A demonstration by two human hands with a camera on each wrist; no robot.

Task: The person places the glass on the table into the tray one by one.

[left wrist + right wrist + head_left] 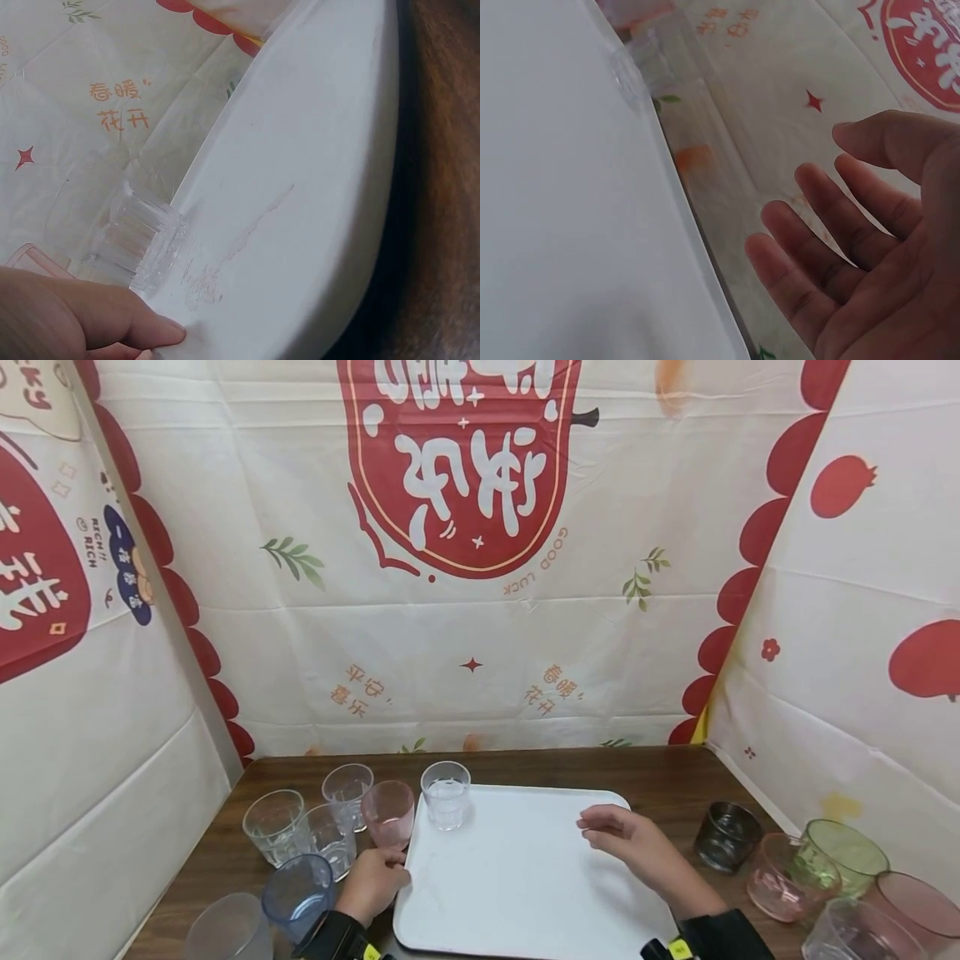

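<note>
A white rectangular tray [525, 877] lies on the wooden table. My left hand [372, 883] grips its left edge, the thumb [154, 330] on the rim in the left wrist view. On the tray's far left corner stands a clear glass [447, 797], upright. Over the tray's right part hovers my right hand [637, 847], holding nothing. In the right wrist view its fingers [791, 277] are spread and slightly bent, with the thumb apart. Close by my left hand are a pink glass [388, 815] and a blue glass [300, 893].
Several clear glasses [273, 827] and a frosted cup [231, 931] stand left of the tray. At the right are a dark glass [726, 839], a green glass [847, 856], pink glasses [783, 881] and a clear one [855, 935]. Printed cloth walls [465, 635] enclose the table.
</note>
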